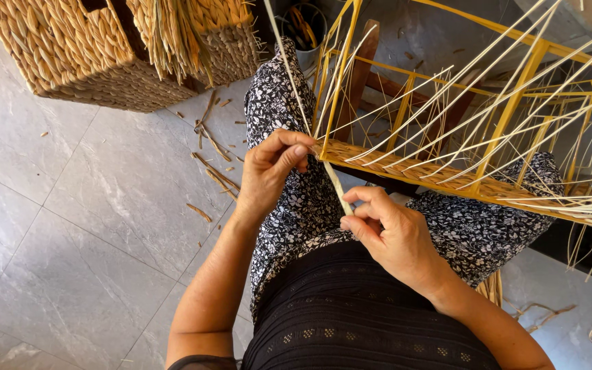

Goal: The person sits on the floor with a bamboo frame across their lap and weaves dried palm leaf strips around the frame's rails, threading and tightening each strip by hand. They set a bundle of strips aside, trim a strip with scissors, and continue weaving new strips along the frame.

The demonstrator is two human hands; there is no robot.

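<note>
Head view: my left hand (pixel 268 171) and right hand (pixel 385 233) both pinch one straw strand (pixel 336 183) at the yellow frame (pixel 405 168); light, pliable, probably brittle, best gripped near the weave.

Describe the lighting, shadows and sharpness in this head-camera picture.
Head view: bright daylight on the grey floor tiles; both hands, left hand and right hand, sharp on the straw strand; the yellow frame bends slightly from wide-angle distortion; dark shadow under it.

I see my two bare forearms, sleeveless below the elbow. I wear a black knit top (pixel 351 315) with small openwork rows, at six o'clock, and black trousers (pixel 296 199) with tiny white flowers, toward twelve.
</note>
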